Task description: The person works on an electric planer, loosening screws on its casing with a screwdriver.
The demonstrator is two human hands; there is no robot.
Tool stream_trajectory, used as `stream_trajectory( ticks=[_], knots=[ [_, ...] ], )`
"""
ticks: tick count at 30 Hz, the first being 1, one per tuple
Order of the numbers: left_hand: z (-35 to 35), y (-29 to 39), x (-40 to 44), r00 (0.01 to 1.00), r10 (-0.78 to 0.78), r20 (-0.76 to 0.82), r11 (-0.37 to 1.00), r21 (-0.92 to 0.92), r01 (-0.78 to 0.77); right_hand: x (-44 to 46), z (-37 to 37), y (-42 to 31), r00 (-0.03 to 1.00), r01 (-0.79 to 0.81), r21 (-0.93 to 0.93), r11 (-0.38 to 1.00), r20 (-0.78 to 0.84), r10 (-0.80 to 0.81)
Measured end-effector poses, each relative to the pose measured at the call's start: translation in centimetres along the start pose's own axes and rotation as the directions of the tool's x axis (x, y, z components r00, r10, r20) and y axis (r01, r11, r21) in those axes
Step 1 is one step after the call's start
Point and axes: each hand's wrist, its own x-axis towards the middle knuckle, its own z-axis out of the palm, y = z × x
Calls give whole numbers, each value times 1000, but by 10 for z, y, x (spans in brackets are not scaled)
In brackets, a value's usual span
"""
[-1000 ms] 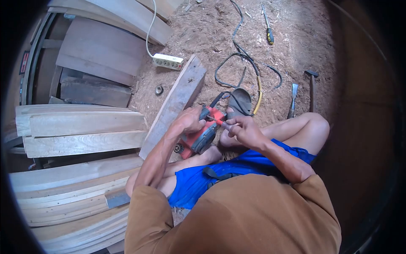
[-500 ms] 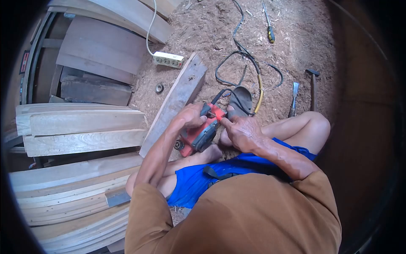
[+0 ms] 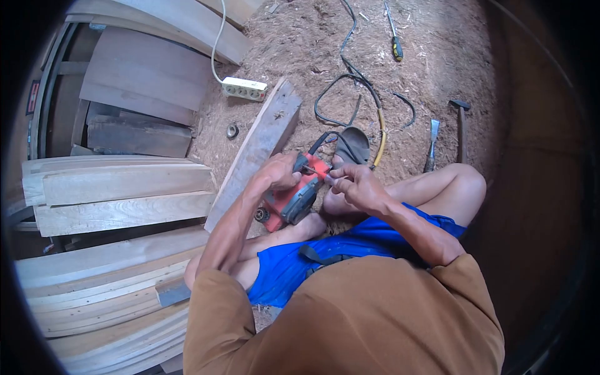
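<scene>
red power tool (image 3: pixel 290 196): by the sawdust floor's (image 3: pixel 300 53) near edge, between plank (image 3: pixel 257 152) and slipper (image 3: pixel 354 142).
left hand (image 3: pixel 281 171): fingers curled round its dark handle (image 3: pixel 300 163).
right hand (image 3: pixel 355 185): fingers pinching a slim driver (image 3: pixel 312 169); tip contact, i can't tell.
step: driver work, i'd judge.
next move: calls for a steady tool, straight shaft.

A red electric planer (image 3: pixel 287 194) is gripped by the left hand (image 3: pixel 281 172), and a thin-shafted screwdriver (image 3: pixel 327 179) is pointed at it by the right hand (image 3: pixel 358 187). A hammer (image 3: pixel 462 128), a chisel (image 3: pixel 432 140) and a power strip (image 3: pixel 244 89) are scattered across the shavings-strewn floor (image 3: pixel 440 69).
</scene>
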Motion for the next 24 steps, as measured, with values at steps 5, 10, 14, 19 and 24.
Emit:
stream_trajectory(
  ticks=[5, 10, 14, 19, 24],
  knots=[
    [0, -7, -12, 999, -17, -41, 982, -191, 9, 6, -17, -7, 996, -73, 67, 995, 59, 69],
    [19, -38, -43, 966, -95, -242, 924, -382, -5, 1, -49, -13, 982, 153, -197, 968, -76, -170],
    [58, -46, -41, 903, -113, -415, 842, -522, -135, 12, -54, -2, 953, 170, -355, 919, -179, -245],
    [79, -63, -25, 876, -212, -434, 503, -816, -283, 4, -44, -23, 943, 167, -358, 919, -213, -254],
    [74, -74, -28, 870, -210, -446, 397, -852, -341, 7, -37, -8, 918, 206, -393, 896, -240, -316]
  ],
)
